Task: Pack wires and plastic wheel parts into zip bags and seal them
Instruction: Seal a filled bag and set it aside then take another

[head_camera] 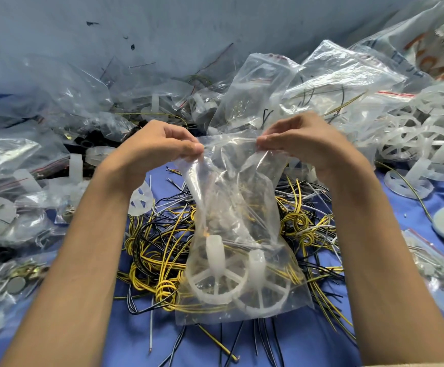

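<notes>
My left hand (160, 144) pinches the zip bag (236, 234) top — fingers clamped | right hand (303, 144) likewise | two plastic wheels (238, 282) inside | wires (157, 247) heaped below on the counter (308, 345)

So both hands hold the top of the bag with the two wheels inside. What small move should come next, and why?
Probably press the zip strip closed, sliding the pinch from one end across. The left hand and right hand each pinch the top edge of the zip bag, stretched between them, and two plastic wheel parts already sit at its bottom.
</notes>
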